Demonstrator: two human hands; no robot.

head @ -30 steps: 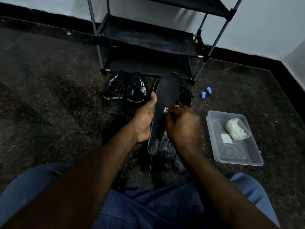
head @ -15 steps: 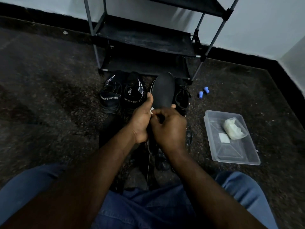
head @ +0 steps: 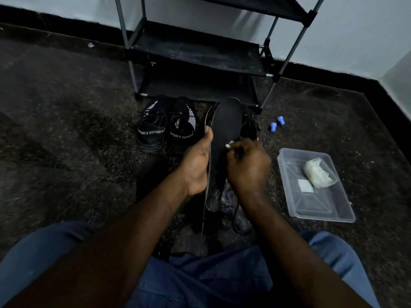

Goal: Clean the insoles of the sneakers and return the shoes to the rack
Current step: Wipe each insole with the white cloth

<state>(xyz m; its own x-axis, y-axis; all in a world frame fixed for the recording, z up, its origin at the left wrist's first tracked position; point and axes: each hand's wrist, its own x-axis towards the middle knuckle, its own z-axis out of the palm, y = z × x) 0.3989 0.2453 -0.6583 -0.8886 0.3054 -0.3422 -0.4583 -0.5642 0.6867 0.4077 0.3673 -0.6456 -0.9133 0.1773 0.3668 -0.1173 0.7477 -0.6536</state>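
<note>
My left hand [head: 196, 165] grips a black insole [head: 226, 123] by its left edge and holds it upright in front of me. My right hand [head: 248, 165] pinches a small white wipe [head: 229, 145] against the insole's face. A pair of black sneakers [head: 166, 127] marked SPORT stands on the floor to the left of the insole. Another black sneaker [head: 249, 130] shows just behind the insole on the right. The black shoe rack [head: 200, 52] stands against the wall beyond them, its visible shelves bare. More dark shoe parts lie on the floor under my hands.
A clear plastic tub [head: 315, 185] on the floor at my right holds a white wad [head: 319, 175] and a small white square. Two small blue caps [head: 277, 123] lie near the rack's right leg. My knees in blue jeans fill the bottom of the view.
My right hand with the wipe has moved across the insole from its left edge to its right side. My left hand keeps its grip on the insole.
</note>
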